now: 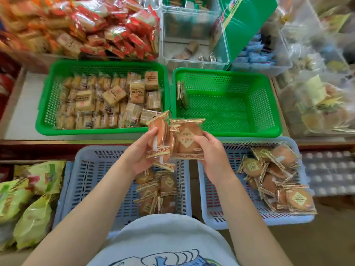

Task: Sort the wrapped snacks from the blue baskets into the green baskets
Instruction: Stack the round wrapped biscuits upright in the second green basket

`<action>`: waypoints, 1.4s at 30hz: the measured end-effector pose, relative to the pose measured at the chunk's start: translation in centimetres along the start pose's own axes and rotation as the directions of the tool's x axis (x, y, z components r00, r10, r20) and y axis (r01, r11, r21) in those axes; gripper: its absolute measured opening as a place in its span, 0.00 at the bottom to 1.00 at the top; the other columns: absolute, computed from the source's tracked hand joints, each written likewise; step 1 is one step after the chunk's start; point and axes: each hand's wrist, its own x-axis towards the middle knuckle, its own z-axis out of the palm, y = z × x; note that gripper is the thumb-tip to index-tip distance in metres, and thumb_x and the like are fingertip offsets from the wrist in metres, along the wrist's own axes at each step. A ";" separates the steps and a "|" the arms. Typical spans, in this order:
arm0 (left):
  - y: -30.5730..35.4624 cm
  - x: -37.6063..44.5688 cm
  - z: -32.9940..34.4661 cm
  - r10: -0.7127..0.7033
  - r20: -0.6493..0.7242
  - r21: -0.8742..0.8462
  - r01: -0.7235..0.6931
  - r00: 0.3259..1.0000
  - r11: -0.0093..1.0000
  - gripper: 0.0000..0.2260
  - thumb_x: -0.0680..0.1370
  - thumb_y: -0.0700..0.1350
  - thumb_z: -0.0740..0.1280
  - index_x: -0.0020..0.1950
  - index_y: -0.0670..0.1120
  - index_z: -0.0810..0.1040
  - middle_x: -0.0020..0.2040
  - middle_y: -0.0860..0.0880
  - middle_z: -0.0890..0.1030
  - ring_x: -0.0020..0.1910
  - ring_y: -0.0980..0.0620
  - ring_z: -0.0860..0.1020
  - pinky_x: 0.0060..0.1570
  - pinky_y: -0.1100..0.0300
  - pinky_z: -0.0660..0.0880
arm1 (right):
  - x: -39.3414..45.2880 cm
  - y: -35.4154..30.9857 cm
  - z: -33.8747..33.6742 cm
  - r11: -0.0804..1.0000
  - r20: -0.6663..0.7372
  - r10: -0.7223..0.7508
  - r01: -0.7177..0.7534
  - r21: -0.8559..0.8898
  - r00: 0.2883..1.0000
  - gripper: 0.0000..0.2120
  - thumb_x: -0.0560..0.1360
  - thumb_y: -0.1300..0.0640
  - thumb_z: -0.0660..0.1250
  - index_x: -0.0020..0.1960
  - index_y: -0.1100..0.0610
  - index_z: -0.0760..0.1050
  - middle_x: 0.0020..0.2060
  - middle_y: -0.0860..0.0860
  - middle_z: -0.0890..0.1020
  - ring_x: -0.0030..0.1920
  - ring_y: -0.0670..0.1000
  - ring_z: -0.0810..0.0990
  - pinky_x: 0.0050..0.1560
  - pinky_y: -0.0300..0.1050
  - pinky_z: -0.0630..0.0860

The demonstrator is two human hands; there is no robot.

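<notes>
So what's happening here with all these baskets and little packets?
A person is sorting wrapped snacks. The left hand and right hand together hold a small stack of round wrapped cakes above the blue baskets. The left blue basket and right blue basket both still hold such cakes. The left green basket is filled with square tan packets, while the right green basket holds only a few cakes standing at its left wall.
</notes>
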 end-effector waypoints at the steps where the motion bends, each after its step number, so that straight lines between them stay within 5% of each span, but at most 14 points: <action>1: 0.2 0.1 0.3 0.015 0.008 -0.013 -0.015 1.000 1.000 0.20 0.75 0.57 0.71 0.61 0.45 0.81 0.53 0.45 0.83 0.49 0.46 0.82 0.59 0.47 0.75 | 0.1 -0.1 -0.7 0.998 -0.040 0.008 -0.005 0.056 0.999 0.07 0.80 0.59 0.64 0.49 0.54 0.80 0.41 0.51 0.85 0.46 0.52 0.82 0.51 0.49 0.77; 6: 0.8 0.1 2.2 0.096 -0.201 0.034 -0.091 0.975 0.995 0.19 0.78 0.46 0.68 0.68 0.46 0.72 0.52 0.45 0.83 0.44 0.48 0.84 0.40 0.54 0.81 | 0.8 -0.4 -3.4 0.974 -0.151 0.055 -0.019 0.226 0.987 0.06 0.81 0.56 0.64 0.53 0.56 0.79 0.39 0.49 0.85 0.43 0.50 0.84 0.46 0.45 0.77; 9: 0.6 0.3 2.8 0.109 -0.245 0.069 -0.094 0.963 0.993 0.20 0.78 0.41 0.70 0.68 0.52 0.71 0.59 0.43 0.82 0.50 0.44 0.83 0.45 0.49 0.80 | 1.2 -0.4 -3.5 0.966 -0.092 0.066 -0.041 0.255 0.994 0.08 0.82 0.55 0.65 0.56 0.57 0.79 0.43 0.52 0.87 0.45 0.50 0.86 0.45 0.43 0.81; 12: 0.6 0.2 4.1 0.108 -0.119 0.140 -0.090 0.987 0.986 0.23 0.76 0.36 0.70 0.68 0.54 0.72 0.58 0.42 0.82 0.49 0.44 0.82 0.50 0.46 0.78 | 2.0 0.2 -2.4 0.984 -0.029 0.083 -0.077 0.163 0.996 0.13 0.82 0.52 0.64 0.63 0.57 0.77 0.54 0.55 0.85 0.56 0.55 0.84 0.56 0.48 0.79; 15: 1.1 0.0 6.6 0.114 -0.023 0.075 -0.112 0.993 0.991 0.18 0.76 0.33 0.58 0.62 0.46 0.76 0.45 0.46 0.83 0.38 0.51 0.82 0.37 0.58 0.79 | 2.9 0.8 -1.1 0.989 0.025 0.140 -0.140 0.042 0.990 0.34 0.76 0.39 0.69 0.76 0.49 0.62 0.65 0.52 0.80 0.63 0.54 0.80 0.67 0.57 0.74; 17: 1.2 1.0 7.3 0.089 -0.119 0.147 -0.072 0.989 0.987 0.12 0.79 0.41 0.56 0.53 0.45 0.79 0.39 0.51 0.85 0.37 0.55 0.83 0.38 0.63 0.79 | 3.4 1.2 -0.8 0.988 0.091 0.146 -0.140 -0.068 0.985 0.40 0.73 0.34 0.69 0.78 0.41 0.55 0.69 0.49 0.76 0.66 0.51 0.78 0.69 0.57 0.73; 20: 1.5 2.7 7.9 0.044 -0.340 0.316 0.070 0.939 0.946 0.25 0.75 0.64 0.63 0.66 0.51 0.75 0.59 0.47 0.83 0.55 0.47 0.81 0.58 0.49 0.76 | 4.3 1.4 -0.7 0.987 0.097 0.052 -0.037 -0.159 0.994 0.35 0.81 0.48 0.66 0.79 0.38 0.49 0.65 0.48 0.78 0.63 0.49 0.80 0.62 0.47 0.77; 23: 1.2 4.2 8.3 0.281 -0.345 0.500 -0.077 0.896 0.862 0.31 0.79 0.59 0.64 0.79 0.59 0.54 0.76 0.50 0.63 0.69 0.48 0.69 0.62 0.51 0.69 | 5.2 0.6 -0.8 0.977 0.084 0.028 -0.010 -0.211 0.996 0.44 0.78 0.48 0.70 0.81 0.42 0.41 0.68 0.48 0.74 0.67 0.50 0.75 0.66 0.50 0.73; 29: 1.1 6.6 10.0 0.199 -0.302 0.432 -0.053 0.932 0.900 0.11 0.82 0.50 0.62 0.63 0.49 0.71 0.56 0.50 0.79 0.49 0.56 0.79 0.43 0.60 0.71 | 8.4 0.0 -2.1 0.951 0.080 0.297 -0.288 -0.109 0.951 0.53 0.60 0.32 0.77 0.77 0.51 0.59 0.65 0.51 0.79 0.64 0.54 0.78 0.69 0.61 0.71; 32: 1.5 7.9 10.2 0.179 -0.307 0.464 -0.017 0.935 0.886 0.10 0.82 0.48 0.62 0.60 0.45 0.73 0.55 0.47 0.80 0.49 0.53 0.79 0.45 0.58 0.73 | 9.8 -0.5 -3.4 0.951 0.108 0.290 -0.274 -0.143 0.951 0.31 0.70 0.44 0.76 0.68 0.52 0.69 0.58 0.54 0.84 0.56 0.55 0.84 0.63 0.59 0.78; 34: 1.9 9.0 9.2 0.322 -0.277 0.623 -0.086 0.905 0.777 0.12 0.83 0.49 0.61 0.64 0.48 0.73 0.63 0.48 0.77 0.57 0.53 0.76 0.53 0.58 0.73 | 11.4 -1.1 -4.2 0.973 0.031 0.215 -0.212 -0.093 0.976 0.24 0.71 0.48 0.75 0.63 0.52 0.71 0.56 0.56 0.84 0.52 0.56 0.85 0.59 0.59 0.80; 37: 2.5 10.2 6.3 0.583 -0.088 0.952 -0.105 0.808 0.288 0.19 0.83 0.48 0.62 0.73 0.47 0.68 0.71 0.49 0.70 0.71 0.52 0.66 0.70 0.54 0.64 | 14.7 -2.0 -5.2 0.994 -0.158 0.096 -0.102 -0.026 0.983 0.27 0.67 0.47 0.76 0.62 0.52 0.70 0.57 0.55 0.82 0.56 0.58 0.83 0.61 0.60 0.79; 39: 2.3 10.8 4.2 0.587 0.012 0.999 -0.032 0.810 0.024 0.21 0.81 0.49 0.64 0.74 0.47 0.68 0.75 0.47 0.67 0.76 0.48 0.61 0.75 0.50 0.58 | 16.9 -2.2 -5.4 0.995 -0.225 0.058 -0.075 -0.067 0.973 0.37 0.69 0.50 0.75 0.73 0.56 0.62 0.60 0.54 0.80 0.60 0.57 0.80 0.64 0.58 0.76; 42: 1.5 11.3 2.1 0.497 0.033 0.992 0.034 0.867 -0.125 0.25 0.81 0.54 0.62 0.77 0.48 0.65 0.79 0.47 0.61 0.79 0.47 0.55 0.78 0.48 0.49 | 19.4 -1.6 -4.6 0.991 -0.239 -0.010 -0.023 -0.134 0.971 0.38 0.65 0.54 0.76 0.71 0.55 0.63 0.58 0.53 0.80 0.56 0.54 0.80 0.60 0.57 0.78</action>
